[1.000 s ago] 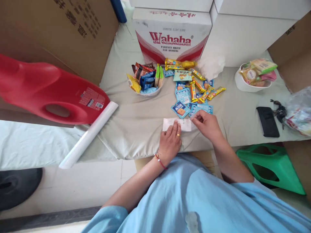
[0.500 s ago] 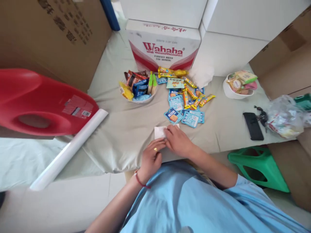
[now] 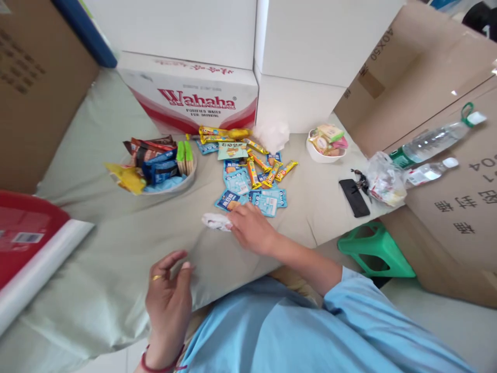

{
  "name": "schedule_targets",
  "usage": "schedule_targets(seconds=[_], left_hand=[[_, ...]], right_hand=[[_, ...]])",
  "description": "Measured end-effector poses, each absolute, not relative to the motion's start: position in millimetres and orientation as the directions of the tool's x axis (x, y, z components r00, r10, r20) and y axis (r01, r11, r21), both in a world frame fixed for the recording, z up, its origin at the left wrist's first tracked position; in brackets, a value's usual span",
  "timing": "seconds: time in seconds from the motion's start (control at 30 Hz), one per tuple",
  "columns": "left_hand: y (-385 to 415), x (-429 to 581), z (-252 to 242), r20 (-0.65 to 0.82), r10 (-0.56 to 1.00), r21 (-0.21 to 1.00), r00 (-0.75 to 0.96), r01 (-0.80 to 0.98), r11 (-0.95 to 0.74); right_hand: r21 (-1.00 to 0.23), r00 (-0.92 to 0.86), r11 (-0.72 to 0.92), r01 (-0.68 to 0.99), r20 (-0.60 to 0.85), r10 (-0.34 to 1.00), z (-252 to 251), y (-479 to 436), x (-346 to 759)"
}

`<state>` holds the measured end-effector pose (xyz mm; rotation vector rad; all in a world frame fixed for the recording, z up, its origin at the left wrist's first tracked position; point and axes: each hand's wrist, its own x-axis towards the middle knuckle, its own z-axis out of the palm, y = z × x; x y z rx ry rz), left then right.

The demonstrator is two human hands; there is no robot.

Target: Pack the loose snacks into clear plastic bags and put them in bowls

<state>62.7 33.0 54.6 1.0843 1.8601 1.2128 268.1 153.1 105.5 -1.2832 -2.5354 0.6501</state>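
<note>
My right hand (image 3: 251,232) rests on the grey-green cloth and pinches one end of a small folded white packet (image 3: 216,221). Just beyond it lies a scatter of blue and yellow snack packets (image 3: 252,176). My left hand (image 3: 167,295) hovers near the table's front edge, fingers loosely curled and apart, holding nothing; it wears a gold ring and a red bracelet.
A bowl of snack bars (image 3: 155,165) stands at the left, a white bowl of packets (image 3: 325,145) at the right. A black phone (image 3: 353,197), keys, a plastic bag (image 3: 382,181) and water bottles (image 3: 430,142) lie right. Wahaha box (image 3: 190,98) and cartons behind; red jug (image 3: 23,228), white roll, green stool (image 3: 373,251).
My left hand has let go of the white packet and drawn back toward me. The right hand keeps the packet, now folded smaller. The view has swung to the right.
</note>
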Motion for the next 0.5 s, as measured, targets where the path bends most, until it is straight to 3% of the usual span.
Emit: schedule_targets(seconds=[0.1,0.17,0.23,0.3,0.4,0.5], left_hand=[[46,80,61,-0.266,0.913,0.962,-0.309,-0.018,0.274],[57,94,64,-0.311,0.932,0.950,-0.188,-0.085,0.300],[68,106,67,-0.314,0.941,0.949,-0.127,-0.042,0.312],[79,118,67,-0.294,0.953,0.954,-0.076,0.031,0.297],[91,134,67,-0.262,0.963,0.959,0.056,0.130,0.253],[98,142,68,-0.189,0.979,0.960,0.080,0.226,0.167]], right_hand=[[-0.849,-0.592,0.243,0.469,-0.097,0.800,99,149,283],[-0.960,-0.575,0.024,0.279,-0.147,0.805,89,139,291],[-0.987,-0.528,-0.086,0.138,-0.147,0.836,79,125,297],[-0.994,-0.493,-0.087,0.061,-0.106,0.863,72,113,304],[-0.996,-0.441,-0.057,0.072,-0.083,0.893,68,105,321],[-0.986,-0.280,-0.056,0.154,-0.098,0.955,73,121,367]])
